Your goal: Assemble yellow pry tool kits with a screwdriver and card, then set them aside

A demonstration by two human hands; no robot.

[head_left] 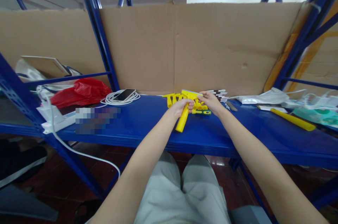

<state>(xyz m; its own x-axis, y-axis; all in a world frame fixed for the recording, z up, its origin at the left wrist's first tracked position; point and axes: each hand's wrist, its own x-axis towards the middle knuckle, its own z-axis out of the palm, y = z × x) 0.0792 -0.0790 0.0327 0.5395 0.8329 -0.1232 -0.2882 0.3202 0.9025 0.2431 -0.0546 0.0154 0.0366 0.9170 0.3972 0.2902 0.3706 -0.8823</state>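
Over at the left, a red bag (pixel 84 92) lies behind a white power strip (pixel 60 122), then a phone (pixel 126 94) among loops of white cable (pixel 111 99) on the blue bench (pixel 148 115). Midway, the person's left hand (pixel 184 107) is wrapped round the handle of a yellow scraper (pixel 181 123), held over the bench. More yellow pieces (pixel 169 101) lie beyond it. The right hand (pixel 210 101) has fingertips at the scraper's head; whether they pinch it, I can't tell. Further right lies a yellow handle (pixel 293 120)
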